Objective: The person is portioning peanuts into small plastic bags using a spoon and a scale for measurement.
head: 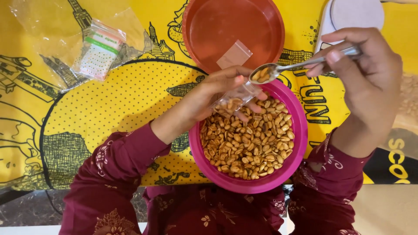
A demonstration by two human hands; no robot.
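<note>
Right hand [370, 74] grip clamped on a spoon [278, 69] of peanuts, left hand [209, 95] pinching a small clear bag [230, 102] at the pink bowl's [296, 143] twelve o'clock rim: filling underway, needing a steady tip into the bag's mouth.

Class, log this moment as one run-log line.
left hand: holds small bag | right hand: spoon of peanuts | below: pink bowl

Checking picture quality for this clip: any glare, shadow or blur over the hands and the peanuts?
Head view: sharp overall; left hand and forearm cast a soft shadow on the yellow cloth; slight sheen on the spoon and clear bags; peanuts evenly lit, no blur.
</note>
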